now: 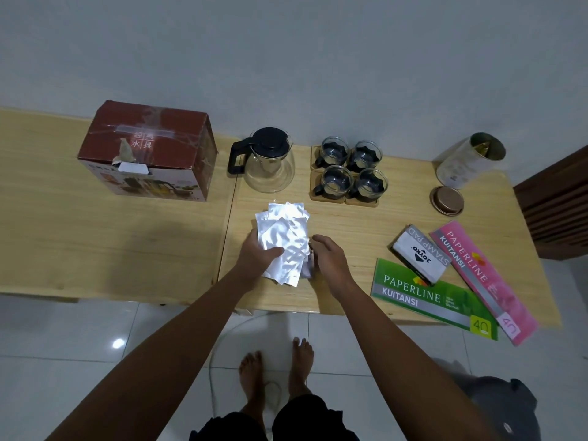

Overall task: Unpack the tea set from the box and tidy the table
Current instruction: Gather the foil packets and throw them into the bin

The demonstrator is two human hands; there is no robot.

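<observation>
- My left hand [259, 254] holds a fanned stack of silver foil packets [284, 240], thumb pressed across the top one; the foil is crinkled and shiny.
- My right hand [329, 257] sits against the right edge of the stack, fingers curled. They seem to pinch something dark at the stack's lower right edge, but I cannot tell what it is.
- The packets hang just over the pale wood-grain surface [127, 243], near the middle of its front edge.
- The box [149, 151], dark red cardboard with torn tape across the top, stands at the back left. Its flaps are shut, so the inside is hidden.
- The glass teapot [269, 160], round-bellied with a black lid and handle, stands beside the box at the back edge.
- Four glass cups [350, 168] in black holders sit in a square on wooden coasters, just right of the teapot.
- A metal tin [471, 160] lies tilted at the back right corner, its round lid [446, 200] flat in front of it.
- Two receipt books, green [429, 297] and pink [483, 278], and a stamp pad box [420, 254] lie at the front right corner; the green book's end overhangs the edge.
</observation>
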